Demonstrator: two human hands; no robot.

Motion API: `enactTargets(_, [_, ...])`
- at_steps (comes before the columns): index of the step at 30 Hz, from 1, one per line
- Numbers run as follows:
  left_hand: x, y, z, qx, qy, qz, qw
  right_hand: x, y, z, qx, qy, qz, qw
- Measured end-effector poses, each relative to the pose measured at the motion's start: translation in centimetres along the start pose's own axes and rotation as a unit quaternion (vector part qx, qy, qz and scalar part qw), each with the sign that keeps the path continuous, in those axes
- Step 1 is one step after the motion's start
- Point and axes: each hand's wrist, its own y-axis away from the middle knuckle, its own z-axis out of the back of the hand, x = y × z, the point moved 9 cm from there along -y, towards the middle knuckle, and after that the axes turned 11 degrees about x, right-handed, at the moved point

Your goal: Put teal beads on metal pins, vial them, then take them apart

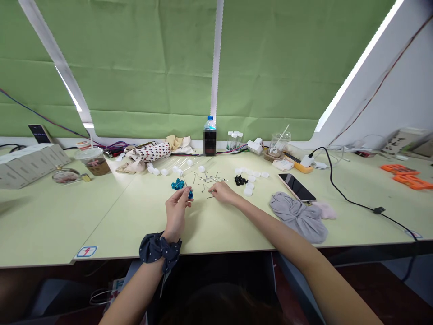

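Note:
My left hand (176, 211) pinches a thin metal rod whose upper end pokes up past the fingers. A shiny blue piece (190, 194) shows at its fingertips, apparently on the same rod. Just beyond lies a cluster of blue beads (177, 183). My right hand (221, 192) rests low over the table with thumb and fingers pressed together; a short dark pin shows at the tips, but whether it is gripped is unclear. Loose metal pins (214, 178) are scattered behind that hand. To its right sits a heap of small black pieces (241, 180), with white caps (249, 186) around it.
A bottle with a blue cap (210, 135) stands at the back. Drink cups (96, 163) are at left and back right. On the right lie a phone (297, 187), a grey cloth (297, 215), a black cable (352, 203) and orange items (411, 180). White boxes (30, 164) stand far left.

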Motion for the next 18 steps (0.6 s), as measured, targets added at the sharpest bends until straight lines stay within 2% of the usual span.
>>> enactTargets(14, [0.24, -0.07, -0.03, 0.007, 0.002, 0.0, 1.0, 0.77, -0.12, 0.12, 0.015, 0.054, -0.009, 0.998])
enactTargets(18, [0.43, -0.04, -0.33, 0.027, 0.015, 0.013, 0.999, 1.11, 0.54, 0.62, -0.014, 0.067, -0.003, 0.998])
